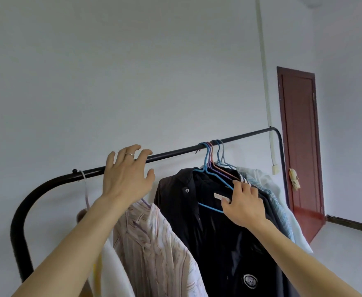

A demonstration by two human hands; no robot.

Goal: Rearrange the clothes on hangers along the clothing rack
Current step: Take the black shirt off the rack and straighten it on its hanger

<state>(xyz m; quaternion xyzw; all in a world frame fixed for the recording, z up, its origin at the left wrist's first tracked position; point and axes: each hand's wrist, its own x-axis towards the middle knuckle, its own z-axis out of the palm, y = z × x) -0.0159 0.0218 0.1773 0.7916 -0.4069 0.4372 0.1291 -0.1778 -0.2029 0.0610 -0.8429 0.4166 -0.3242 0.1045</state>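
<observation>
Mid-shift: right hand grips the blue hanger of the black jacket, bunched with other hangers near the rack rail's right end, left hand spread wide over mid-rail (holding nothing), so next probably slide the jacket leftward into the gap.

Left hand splayed at rack bar, right hand around blue hanger
</observation>
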